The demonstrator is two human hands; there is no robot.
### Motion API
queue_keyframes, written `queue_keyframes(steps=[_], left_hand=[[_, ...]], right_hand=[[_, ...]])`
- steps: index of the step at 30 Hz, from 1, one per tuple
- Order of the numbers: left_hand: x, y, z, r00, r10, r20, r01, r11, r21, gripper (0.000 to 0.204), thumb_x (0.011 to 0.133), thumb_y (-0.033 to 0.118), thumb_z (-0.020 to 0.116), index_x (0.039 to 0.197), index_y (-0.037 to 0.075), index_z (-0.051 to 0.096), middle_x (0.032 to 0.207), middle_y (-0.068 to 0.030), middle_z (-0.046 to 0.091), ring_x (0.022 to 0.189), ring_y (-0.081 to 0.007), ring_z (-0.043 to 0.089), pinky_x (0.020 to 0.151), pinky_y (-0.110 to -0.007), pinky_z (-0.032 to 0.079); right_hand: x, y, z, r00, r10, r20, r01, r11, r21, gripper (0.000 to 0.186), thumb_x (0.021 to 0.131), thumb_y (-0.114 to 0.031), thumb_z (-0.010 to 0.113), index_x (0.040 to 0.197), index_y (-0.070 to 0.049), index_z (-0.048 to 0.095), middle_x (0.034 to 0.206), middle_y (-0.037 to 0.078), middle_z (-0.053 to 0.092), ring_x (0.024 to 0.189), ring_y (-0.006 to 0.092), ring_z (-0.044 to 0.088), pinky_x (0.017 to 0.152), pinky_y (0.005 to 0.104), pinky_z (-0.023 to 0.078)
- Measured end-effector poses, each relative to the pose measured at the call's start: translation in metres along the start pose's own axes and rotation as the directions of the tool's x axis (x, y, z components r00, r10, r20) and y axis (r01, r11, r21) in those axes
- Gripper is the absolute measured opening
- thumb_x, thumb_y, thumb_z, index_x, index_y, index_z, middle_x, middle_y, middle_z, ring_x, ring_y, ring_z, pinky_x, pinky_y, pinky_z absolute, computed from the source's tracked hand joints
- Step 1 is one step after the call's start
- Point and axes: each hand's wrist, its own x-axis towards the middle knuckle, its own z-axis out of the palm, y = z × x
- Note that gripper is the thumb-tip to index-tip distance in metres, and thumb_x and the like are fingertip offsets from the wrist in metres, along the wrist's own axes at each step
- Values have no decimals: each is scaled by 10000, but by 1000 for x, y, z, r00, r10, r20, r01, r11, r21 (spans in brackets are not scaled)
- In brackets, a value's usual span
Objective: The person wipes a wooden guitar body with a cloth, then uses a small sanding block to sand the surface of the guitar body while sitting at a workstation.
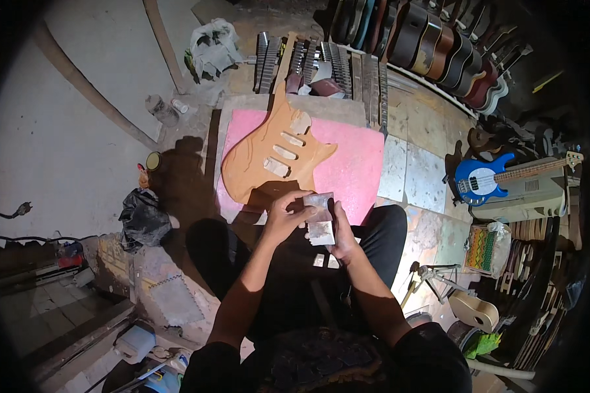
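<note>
My left hand (286, 218) and my right hand (342, 241) both grip a worn, folded grey-white sheet, apparently sandpaper (321, 232), in front of me. The left fingers press on its left side; the right hand holds the right edge. Just beyond my hands, an unpainted tan electric guitar body (246, 173) with cut-out pickup slots and an attached neck lies on a pink pad (360, 170). The lower part of the body is in shadow behind my hands.
Guitar necks (308, 65) lie behind the pad. Guitars (432, 46) stand along the back right. A blue bass (478, 180) rests on a grey case at right. A black bag (144, 216), cable (6, 216) and jug (136, 344) are at left.
</note>
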Motion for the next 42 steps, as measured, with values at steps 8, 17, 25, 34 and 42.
queue_keyframes(steps=[8,17,25,34,42], left_hand=[[6,-1,-2,998,2,66,4,996,-89,523,816,99,803,1296,14,613,1140,-50,666,1010,-120,617,877,-282,516],[50,-9,-45,988,-1,156,-41,963,268,760,617,249,950,1264,20,623,1230,-88,631,1090,-174,600,934,-335,496],[89,-54,-121,692,523,-498,11,681,732,983,578,393,931,1391,40,506,1437,-227,410,1344,-415,374,1100,-478,361],[80,-69,-120,802,192,-566,271,727,631,1166,640,499,881,1534,61,273,1466,-312,321,1369,-427,365,1108,-481,365],[98,-46,-66,725,322,-609,561,238,793,1074,695,740,681,1550,201,317,1551,-277,234,1419,-482,232,1140,-625,207]], right_hand=[[6,3,-14,997,67,24,-69,995,70,568,936,-490,576,1295,-51,553,1097,132,676,907,240,695,777,369,589],[13,-8,-2,997,2,74,-8,996,86,520,927,-360,612,1328,-35,546,1070,115,680,885,226,683,787,346,559],[103,-57,-55,701,-713,31,244,199,-949,598,866,-42,679,1434,-6,494,1123,128,602,952,195,586,846,328,490],[144,-98,-21,613,-693,379,24,-463,-886,543,812,-92,731,1340,-90,603,1158,213,598,1033,387,559,887,452,465],[117,-47,-11,615,-434,658,379,-570,-729,439,865,-111,649,1286,-17,572,969,180,639,839,354,609,717,455,487]])
